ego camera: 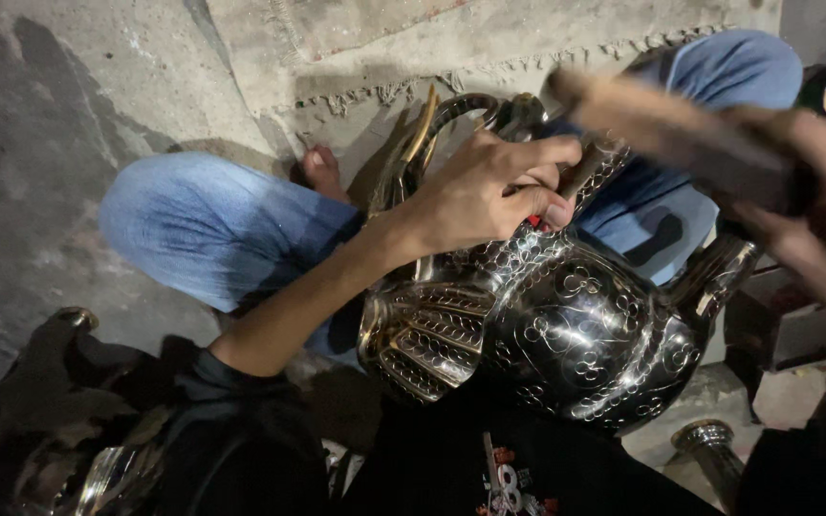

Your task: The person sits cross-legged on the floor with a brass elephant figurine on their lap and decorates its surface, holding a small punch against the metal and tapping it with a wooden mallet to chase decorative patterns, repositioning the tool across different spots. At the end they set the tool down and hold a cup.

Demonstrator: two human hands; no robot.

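Someone seated on the concrete floor, working an ornate metal teapot in their lap.

The left hand (489, 196) has its fingers curled tight around a thin metal punch (583, 172), its tip against the shiny, round-bellied teapot with engraved circle patterns (566, 334) resting between blue-trousered knees (212, 225). The right hand (815, 205) grips a blurred wooden hammer (671, 124) above the punch.

blurred wooden mallet (681, 134), right hand (815, 205) cropped
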